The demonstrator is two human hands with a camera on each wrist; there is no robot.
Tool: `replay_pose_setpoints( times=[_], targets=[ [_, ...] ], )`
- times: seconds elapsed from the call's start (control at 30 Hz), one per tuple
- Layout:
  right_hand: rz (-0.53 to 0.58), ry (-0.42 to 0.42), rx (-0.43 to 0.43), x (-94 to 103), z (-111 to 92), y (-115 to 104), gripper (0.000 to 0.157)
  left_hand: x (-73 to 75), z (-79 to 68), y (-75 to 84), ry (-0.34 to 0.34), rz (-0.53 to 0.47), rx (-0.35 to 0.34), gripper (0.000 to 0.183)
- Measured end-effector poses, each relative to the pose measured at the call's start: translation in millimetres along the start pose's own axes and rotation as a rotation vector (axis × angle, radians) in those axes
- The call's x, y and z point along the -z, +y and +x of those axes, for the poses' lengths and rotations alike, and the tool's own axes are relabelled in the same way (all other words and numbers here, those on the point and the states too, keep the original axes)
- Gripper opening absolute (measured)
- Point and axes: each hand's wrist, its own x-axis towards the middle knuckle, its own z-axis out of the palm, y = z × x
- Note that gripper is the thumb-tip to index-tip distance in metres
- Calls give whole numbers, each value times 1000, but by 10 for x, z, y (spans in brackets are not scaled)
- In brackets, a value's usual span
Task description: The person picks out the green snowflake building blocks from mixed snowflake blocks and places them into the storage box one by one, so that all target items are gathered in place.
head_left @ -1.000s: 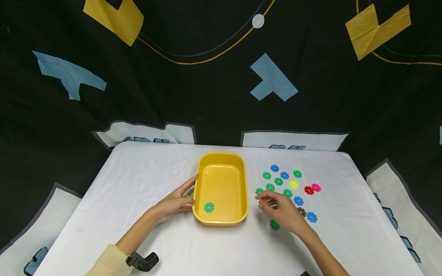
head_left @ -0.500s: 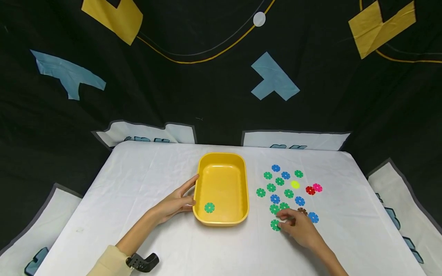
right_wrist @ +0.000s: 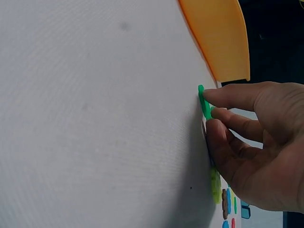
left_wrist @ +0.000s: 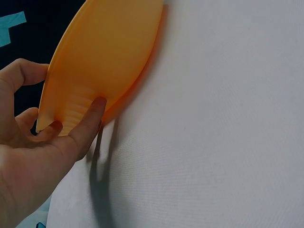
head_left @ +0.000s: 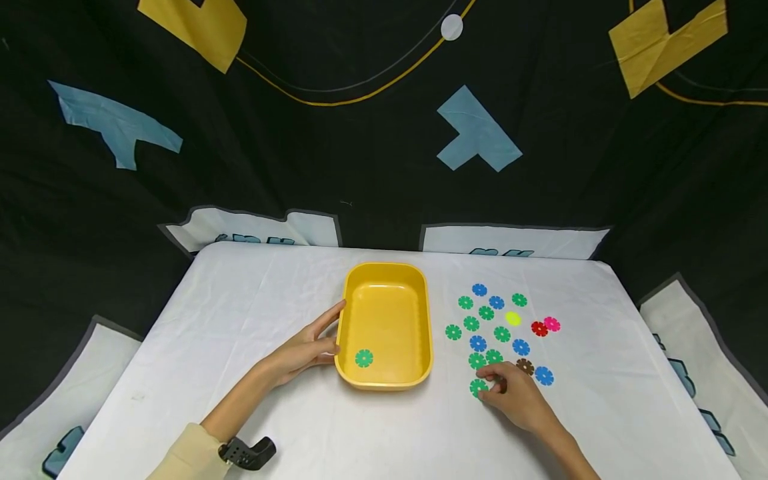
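Observation:
A yellow plastic tray (head_left: pixel 426 313) stands in the middle of the table, a green snowflake-shaped disc (head_left: pixel 363 359) lying flat inside near its front left. My left hand (head_left: pixel 303 350) holds the tray's left side. In the left wrist view, fingertips (left_wrist: pixel 99 102) press its outer wall and another finger reaches the rim. My right hand (head_left: pixel 519 398) is low over the table, thumb and fingers curled at the edges of the nearest green disc (head_left: pixel 477 385). In the right wrist view the fingertips pinch this green disc (right_wrist: pixel 201 92), which is seen edge-on; part of it is hidden.
Right of the tray several loose discs lie spread out: green (head_left: pixel 501 334), blue (head_left: pixel 521 347), yellow (head_left: pixel 513 318), red (head_left: pixel 539 329), pink (head_left: pixel 552 324) and brown (head_left: pixel 525 366). A white cloth (head_left: pixel 288 427) covers the table. Behind it hangs a black curtain (head_left: pixel 360 167).
My right hand has come from beside the tray, where it held a green disc, down to the nearest green disc and shifted slightly left onto it. My left hand keeps its place.

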Motion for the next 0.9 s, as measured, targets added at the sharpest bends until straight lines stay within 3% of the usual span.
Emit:
replay_pose_setpoints(
  times=[0.9],
  targets=[
    [19,-98,13,-9,26,-59,22,-4,-2,11,1,15,-1,89]
  ],
)
